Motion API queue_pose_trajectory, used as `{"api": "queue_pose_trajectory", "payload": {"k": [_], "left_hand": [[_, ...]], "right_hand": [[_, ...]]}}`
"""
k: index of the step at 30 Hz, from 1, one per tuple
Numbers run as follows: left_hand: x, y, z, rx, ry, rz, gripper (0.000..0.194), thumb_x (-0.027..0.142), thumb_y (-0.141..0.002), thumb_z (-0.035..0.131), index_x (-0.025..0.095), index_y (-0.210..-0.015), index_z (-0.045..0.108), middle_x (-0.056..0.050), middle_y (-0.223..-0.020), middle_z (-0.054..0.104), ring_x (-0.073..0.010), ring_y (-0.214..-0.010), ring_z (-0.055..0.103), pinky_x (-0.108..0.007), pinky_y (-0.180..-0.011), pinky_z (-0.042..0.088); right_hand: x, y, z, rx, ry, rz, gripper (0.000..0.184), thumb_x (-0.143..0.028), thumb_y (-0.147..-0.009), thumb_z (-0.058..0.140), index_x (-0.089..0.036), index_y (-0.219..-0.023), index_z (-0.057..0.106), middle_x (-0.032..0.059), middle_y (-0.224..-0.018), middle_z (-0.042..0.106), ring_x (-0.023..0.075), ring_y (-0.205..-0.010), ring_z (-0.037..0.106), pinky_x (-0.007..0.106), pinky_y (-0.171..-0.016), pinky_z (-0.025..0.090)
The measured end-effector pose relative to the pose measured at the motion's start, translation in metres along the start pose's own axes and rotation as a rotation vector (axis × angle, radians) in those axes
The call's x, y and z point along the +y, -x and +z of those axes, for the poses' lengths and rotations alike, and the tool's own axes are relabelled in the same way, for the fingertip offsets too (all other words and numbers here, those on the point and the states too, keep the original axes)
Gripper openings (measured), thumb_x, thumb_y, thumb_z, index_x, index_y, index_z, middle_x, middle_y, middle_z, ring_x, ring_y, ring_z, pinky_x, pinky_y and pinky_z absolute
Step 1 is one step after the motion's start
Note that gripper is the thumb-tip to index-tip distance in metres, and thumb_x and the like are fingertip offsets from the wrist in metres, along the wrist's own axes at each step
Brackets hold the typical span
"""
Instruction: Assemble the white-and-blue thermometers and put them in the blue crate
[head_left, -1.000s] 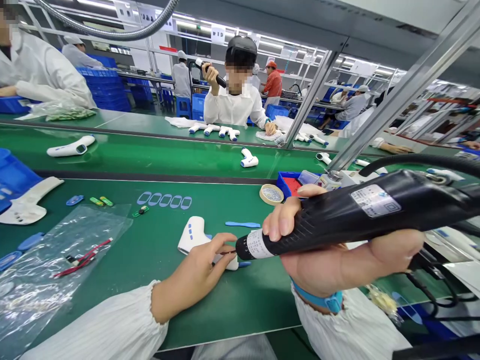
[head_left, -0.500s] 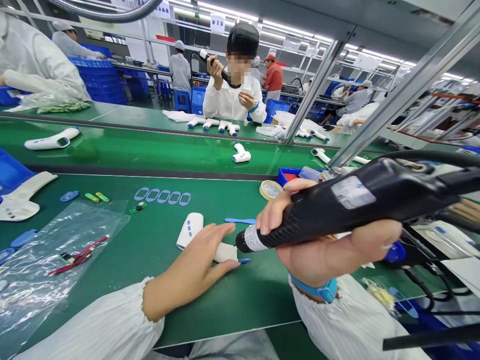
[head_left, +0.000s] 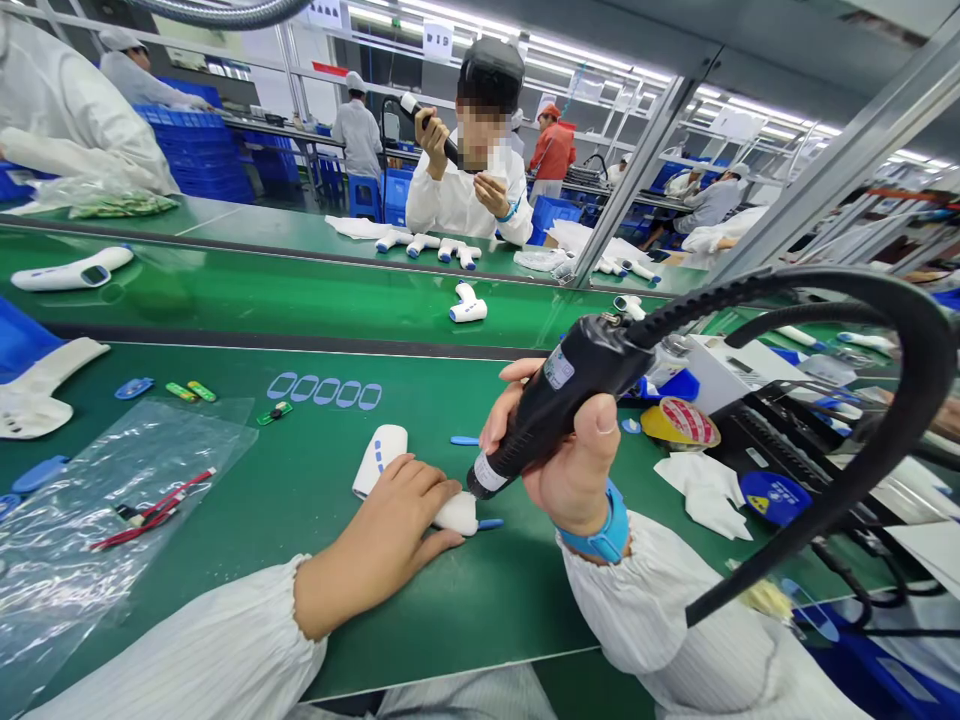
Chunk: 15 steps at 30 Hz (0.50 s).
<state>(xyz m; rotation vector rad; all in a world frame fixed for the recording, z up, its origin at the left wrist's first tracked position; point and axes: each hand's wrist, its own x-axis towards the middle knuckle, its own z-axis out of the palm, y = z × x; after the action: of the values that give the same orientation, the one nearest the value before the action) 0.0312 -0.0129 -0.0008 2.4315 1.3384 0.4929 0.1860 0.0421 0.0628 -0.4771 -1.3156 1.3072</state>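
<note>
My left hand lies over a white pistol-shaped thermometer, its fingers wrapped round the handle and holding it down on the green bench. The head with its small blue buttons shows beyond the fingers, and the handle end sticks out by my thumb. In my right hand is a black electric screwdriver, gripped at a slant. Its nose points down at the handle end; whether the bit touches is hidden. A blue piece pokes out beside the handle end, and a blue strip lies behind it.
Blue frames lie in a row on the bench. To the left is a clear plastic bag with red wires. The screwdriver's cable loops at right. Behind the bench, a conveyor carries thermometers; a co-worker sits across.
My right hand has turned the screwdriver steeper, its rear end swinging left and away from me. My left fingers have drawn in closer round the thermometer. Thermometers on the conveyor have shifted left.
</note>
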Motion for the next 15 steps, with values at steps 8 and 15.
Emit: {"api": "queue_pose_trajectory", "payload": {"k": [8, 15], "left_hand": [[-0.001, 0.0, 0.0, -0.02, -0.011, -0.002, 0.035, 0.04, -0.085, 0.051, 0.017, -0.111, 0.054, -0.007, -0.101, 0.059, -0.0242, -0.094, 0.049, -0.043, -0.09, 0.033], [0.0, -0.001, 0.002, -0.009, -0.026, -0.008, 0.034, 0.04, -0.085, 0.052, 0.017, -0.11, 0.054, -0.007, -0.1, 0.06, -0.0241, -0.095, 0.05, -0.044, -0.09, 0.033]], "right_hand": [[0.013, -0.005, 0.002, -0.077, -0.05, 0.033, 0.05, -0.068, -0.076, 0.047, -0.019, -0.084, 0.056, -0.0008, -0.054, 0.056, 0.0145, -0.043, 0.051, 0.026, -0.04, 0.041], [0.018, -0.007, 0.0, -0.131, -0.09, 0.07, 0.055, -0.072, -0.073, 0.047, -0.018, -0.073, 0.056, -0.0004, -0.051, 0.054, 0.0131, -0.04, 0.048, 0.024, -0.037, 0.039]]}}
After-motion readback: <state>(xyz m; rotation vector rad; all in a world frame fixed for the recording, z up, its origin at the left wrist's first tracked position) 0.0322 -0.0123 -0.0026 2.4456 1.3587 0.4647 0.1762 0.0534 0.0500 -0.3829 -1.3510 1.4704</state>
